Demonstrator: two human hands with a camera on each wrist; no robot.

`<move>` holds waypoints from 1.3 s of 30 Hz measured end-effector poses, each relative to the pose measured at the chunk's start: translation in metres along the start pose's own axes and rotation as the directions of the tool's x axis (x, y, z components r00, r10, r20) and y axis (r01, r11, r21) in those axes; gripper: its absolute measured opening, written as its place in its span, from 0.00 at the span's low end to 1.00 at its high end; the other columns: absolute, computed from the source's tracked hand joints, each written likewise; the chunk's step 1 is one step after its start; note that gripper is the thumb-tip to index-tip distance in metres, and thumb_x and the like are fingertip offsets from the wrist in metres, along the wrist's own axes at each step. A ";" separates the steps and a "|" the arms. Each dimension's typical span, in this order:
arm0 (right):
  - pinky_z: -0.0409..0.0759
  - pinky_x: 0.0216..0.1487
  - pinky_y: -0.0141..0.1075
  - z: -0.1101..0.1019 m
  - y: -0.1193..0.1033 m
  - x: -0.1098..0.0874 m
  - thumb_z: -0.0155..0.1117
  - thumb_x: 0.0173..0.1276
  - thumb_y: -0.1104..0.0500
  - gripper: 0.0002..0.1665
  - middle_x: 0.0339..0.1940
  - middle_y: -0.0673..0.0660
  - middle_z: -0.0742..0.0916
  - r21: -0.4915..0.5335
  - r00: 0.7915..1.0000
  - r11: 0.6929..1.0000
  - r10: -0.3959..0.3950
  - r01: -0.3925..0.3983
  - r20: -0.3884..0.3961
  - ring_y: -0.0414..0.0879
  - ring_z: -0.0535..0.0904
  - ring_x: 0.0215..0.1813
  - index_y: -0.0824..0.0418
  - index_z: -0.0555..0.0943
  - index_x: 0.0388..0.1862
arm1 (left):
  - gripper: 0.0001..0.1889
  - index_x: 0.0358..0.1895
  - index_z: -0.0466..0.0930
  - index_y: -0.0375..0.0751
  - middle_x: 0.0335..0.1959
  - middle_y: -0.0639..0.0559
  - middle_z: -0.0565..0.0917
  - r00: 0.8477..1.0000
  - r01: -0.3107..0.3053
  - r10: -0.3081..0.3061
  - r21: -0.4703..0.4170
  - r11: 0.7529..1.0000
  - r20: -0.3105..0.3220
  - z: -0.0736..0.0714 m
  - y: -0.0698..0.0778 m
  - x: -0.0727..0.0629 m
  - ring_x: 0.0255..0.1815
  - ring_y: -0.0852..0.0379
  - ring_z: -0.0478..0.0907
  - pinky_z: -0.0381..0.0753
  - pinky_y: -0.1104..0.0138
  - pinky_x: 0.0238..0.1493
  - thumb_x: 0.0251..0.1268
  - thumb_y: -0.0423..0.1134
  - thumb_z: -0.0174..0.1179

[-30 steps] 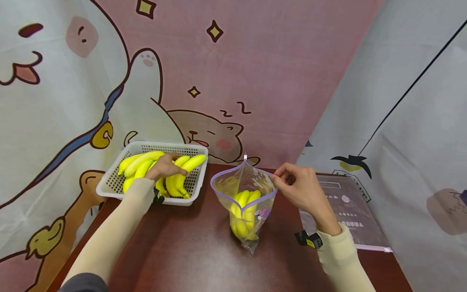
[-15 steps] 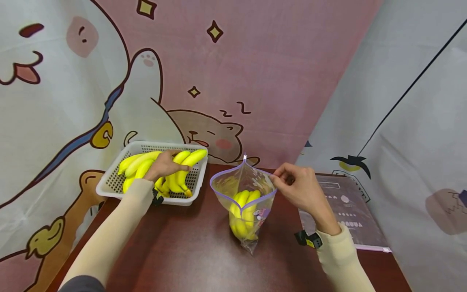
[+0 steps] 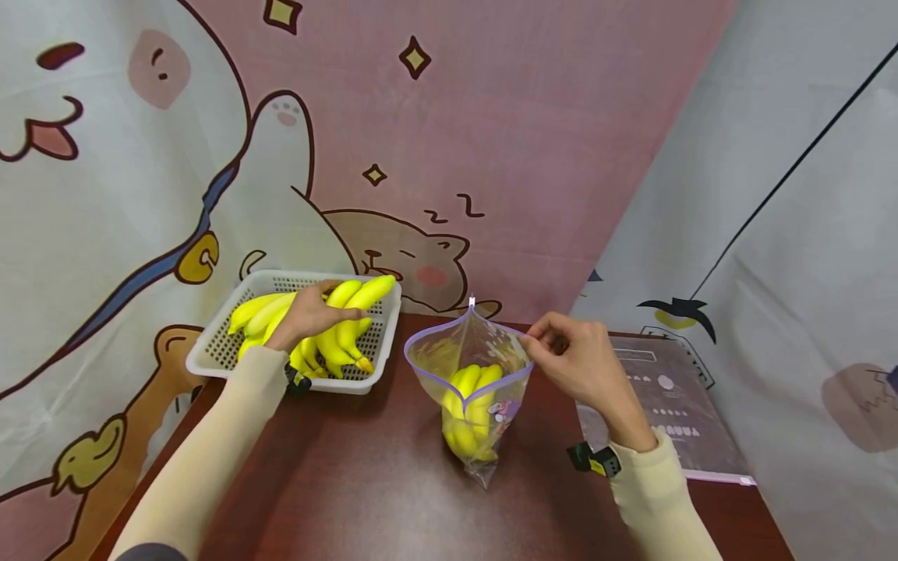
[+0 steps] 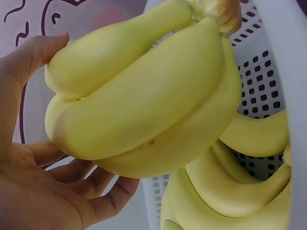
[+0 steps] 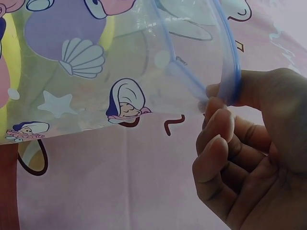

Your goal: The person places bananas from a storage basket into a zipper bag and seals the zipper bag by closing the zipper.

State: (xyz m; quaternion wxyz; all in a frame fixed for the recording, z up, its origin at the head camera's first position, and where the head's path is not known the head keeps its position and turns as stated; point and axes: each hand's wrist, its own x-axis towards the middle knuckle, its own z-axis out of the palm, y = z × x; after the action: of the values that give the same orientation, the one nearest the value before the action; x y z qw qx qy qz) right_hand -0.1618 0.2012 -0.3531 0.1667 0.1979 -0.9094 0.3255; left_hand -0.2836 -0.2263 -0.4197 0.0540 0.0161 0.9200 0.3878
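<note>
In the basket at the left, my left hand (image 3: 309, 318) holds a bunch of yellow bananas (image 4: 144, 96). Its thumb lies along one side of the fruit and the fingers curl under the other, with the brown stem end pointing away from the palm. My right hand (image 3: 578, 362) pinches the purple zip rim of a clear printed plastic bag (image 5: 81, 91) between thumb and fingertip. The bag stands with its mouth wide, and another bunch of bananas (image 3: 463, 436) sits inside it. In the right wrist view, cartoon shells and a star show on the plastic.
The white perforated basket (image 3: 384, 354) contains more bananas (image 3: 256, 315) under and beside my left hand. A flat zip bag with a pink slider edge (image 3: 673, 421) lies on the right of the dark brown table (image 3: 337, 483). Printed cloth hangs behind.
The bunch in my left hand has risen a little and shows more of the basket's holes and bananas beneath. My right hand and the bag keep their place.
</note>
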 end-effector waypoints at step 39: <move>0.74 0.23 0.32 -0.001 -0.002 0.000 0.71 0.68 0.59 0.02 0.22 0.49 0.83 0.049 0.998 0.998 0.042 -0.044 0.047 0.41 0.74 0.20 0.56 0.86 0.35 | 0.52 0.79 0.63 0.52 0.70 0.49 0.74 0.982 -0.137 0.111 -0.164 0.977 -0.156 -0.038 0.080 -0.058 0.55 0.48 0.81 0.84 0.58 0.54 0.52 0.71 0.71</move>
State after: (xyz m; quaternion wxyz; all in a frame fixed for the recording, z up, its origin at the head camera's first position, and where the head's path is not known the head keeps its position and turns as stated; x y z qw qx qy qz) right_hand -0.1607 0.2004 -0.3514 0.1340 0.1898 -0.9086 0.3470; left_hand -0.2312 -0.2013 -0.3308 -0.0365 0.0405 0.8813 0.4694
